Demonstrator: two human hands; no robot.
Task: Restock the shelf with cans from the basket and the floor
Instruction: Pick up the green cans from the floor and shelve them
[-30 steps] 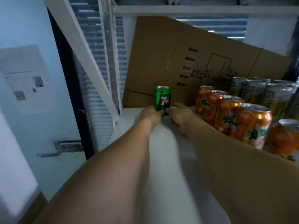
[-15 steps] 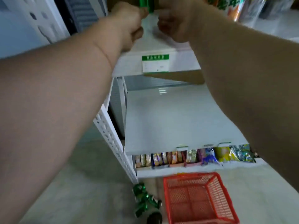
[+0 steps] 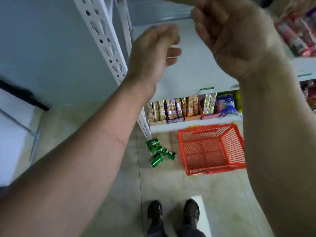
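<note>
At the far left of the frame a pale wall and a white box edge are seen, a bit blurred. Next to them, in the upper left, a white shelf post point(image 3: 106, 40) with holes is seen running down to the floor.

The left hand point(image 3: 152, 53) is held up in the upper middle of the frame, in front of a white shelf board point(image 3: 189, 72). Its fingers are loosely curled and nothing is held in them.

Lower down, in the middle of the frame, four green cans point(image 3: 158, 152) are seen lying on their sides on the tiled floor point(image 3: 171, 185), close together in a small heap, just beside the foot of the post. Above them, snack packs point(image 3: 188, 107) are lined up on the lowest shelf.

Just right of the cans, a red basket point(image 3: 230, 165) is seen on the floor. No can is seen inside it.

At the bottom middle, two dark shoes point(image 3: 172, 212) are seen on the floor.

The right hand point(image 3: 229, 35) is held up in the upper right, apart from the left hand. Its fingers are bent inward and nothing is gripped.

At the far right edge, pink and red packs point(image 3: 297, 31) are seen, blurred.
</note>
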